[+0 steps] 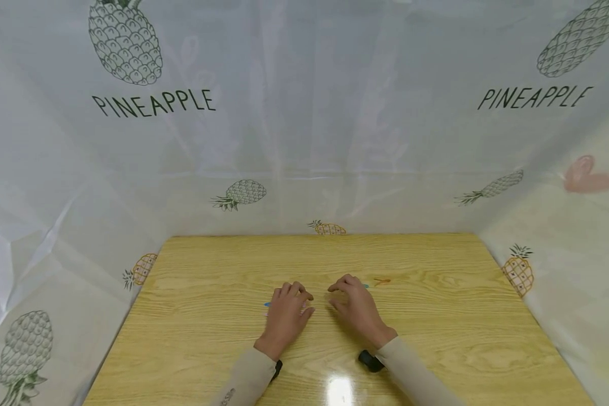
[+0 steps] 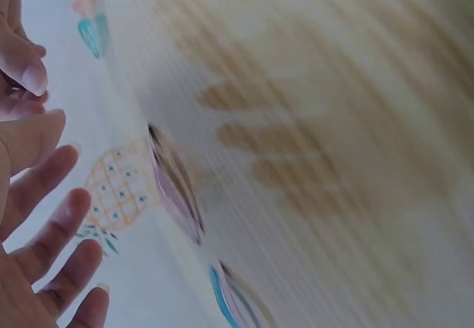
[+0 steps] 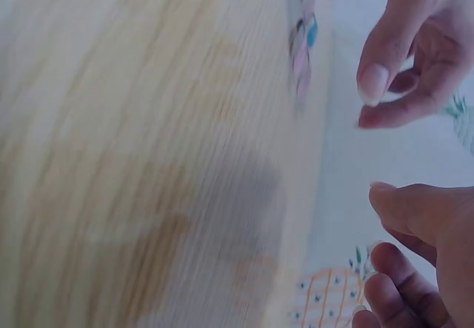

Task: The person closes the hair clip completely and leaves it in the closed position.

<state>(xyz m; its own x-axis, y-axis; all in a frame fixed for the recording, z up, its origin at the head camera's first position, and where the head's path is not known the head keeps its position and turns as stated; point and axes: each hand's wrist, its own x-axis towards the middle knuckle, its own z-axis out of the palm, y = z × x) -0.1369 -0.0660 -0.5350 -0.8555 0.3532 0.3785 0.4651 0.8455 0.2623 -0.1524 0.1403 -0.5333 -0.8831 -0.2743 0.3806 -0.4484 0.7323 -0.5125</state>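
In the head view my left hand and right hand hover over the wooden table, facing each other with a gap between them. Their fingers are loosely bent, and nothing shows between finger and thumb. By my left hand lies a blue clip, mostly covered by that hand. A pink and dark snap hair clip and a blue one lie on the table in the left wrist view. Past my right hand are a teal clip and an orange clip.
The wooden table meets a pale pineapple-print sheet at its back and sides. A black wrist device sits at the right cuff, and a dark band shows at the left cuff.
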